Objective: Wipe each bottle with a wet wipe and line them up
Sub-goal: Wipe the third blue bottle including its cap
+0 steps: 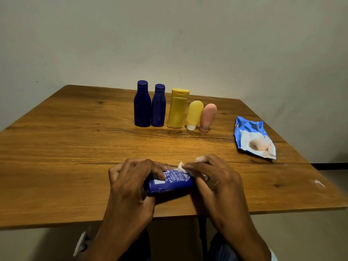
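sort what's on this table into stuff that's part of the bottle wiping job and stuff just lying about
Part of the job:
blue bottle held by left hand
wet wipe in right hand
row of five bottles
wipes pack

Just lying about:
nothing on the table

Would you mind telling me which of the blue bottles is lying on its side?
The blue bottle in the hands, at the table's near edge, gripped by the left hand; the two dark blue bottles in the back row stand upright.
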`<state>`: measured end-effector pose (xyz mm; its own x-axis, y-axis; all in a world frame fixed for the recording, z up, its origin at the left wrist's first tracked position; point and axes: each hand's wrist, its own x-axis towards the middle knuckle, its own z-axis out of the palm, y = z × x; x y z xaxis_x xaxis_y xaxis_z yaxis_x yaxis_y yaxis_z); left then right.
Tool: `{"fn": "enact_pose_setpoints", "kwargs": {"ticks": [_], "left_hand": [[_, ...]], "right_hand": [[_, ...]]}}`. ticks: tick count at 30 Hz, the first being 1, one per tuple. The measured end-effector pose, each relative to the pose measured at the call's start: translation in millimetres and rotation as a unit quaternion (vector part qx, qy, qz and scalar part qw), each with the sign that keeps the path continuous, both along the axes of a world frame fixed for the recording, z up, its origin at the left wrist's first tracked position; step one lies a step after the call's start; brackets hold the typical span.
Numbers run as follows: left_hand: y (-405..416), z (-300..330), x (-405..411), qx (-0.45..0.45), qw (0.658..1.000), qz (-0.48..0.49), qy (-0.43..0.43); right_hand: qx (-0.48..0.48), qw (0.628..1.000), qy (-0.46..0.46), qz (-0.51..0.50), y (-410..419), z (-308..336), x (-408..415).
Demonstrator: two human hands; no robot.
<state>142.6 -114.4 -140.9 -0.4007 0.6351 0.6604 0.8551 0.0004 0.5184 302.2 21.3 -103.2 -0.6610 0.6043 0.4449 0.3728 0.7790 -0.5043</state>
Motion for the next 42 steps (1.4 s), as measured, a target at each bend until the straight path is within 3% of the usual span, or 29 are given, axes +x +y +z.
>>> {"fn": "enact_pose_setpoints", "kwargs": {"ticks": [5,9,15,22,25,28,32,38,42], "left_hand": [[-2,5,1,-0.017,1.000,0.001,-0.016],[-3,6,2,-0.029,1.000,0.007,-0.007],[-3,6,4,-0.061,0.998,0.003,-0.010],[-4,7,4,-0.035,0.999,-0.001,-0.008],[-3,9,5,-0.017,1.000,0.000,0.002],[-3,5,4,-0.042,0.999,0.005,0.001],[-4,4,5,-0.069,0.998,0.009,0.003],[-3,8,6,-0.047,0.998,-0.007,0.034],[-2,11,8,-0.023,0.999,-0.012,0.029]], "right_hand": [[-0.036,0.998,0.025,-0.052,20,4,11],[-0.088,0.993,0.075,-0.014,4,18,7],[-0.017,0.999,-0.027,0.041,-13,12,-13],[0.011,0.995,-0.102,-0.019,22,5,9],[-0.010,0.998,-0.033,-0.054,25,7,16],[-0.028,0.999,0.027,-0.021,6,11,8],[-0.008,1.000,0.005,0.030,-13,8,-5],[0.064,0.997,-0.039,0.015,12,-2,9],[0.032,0.999,0.009,-0.022,25,0,19]]}}
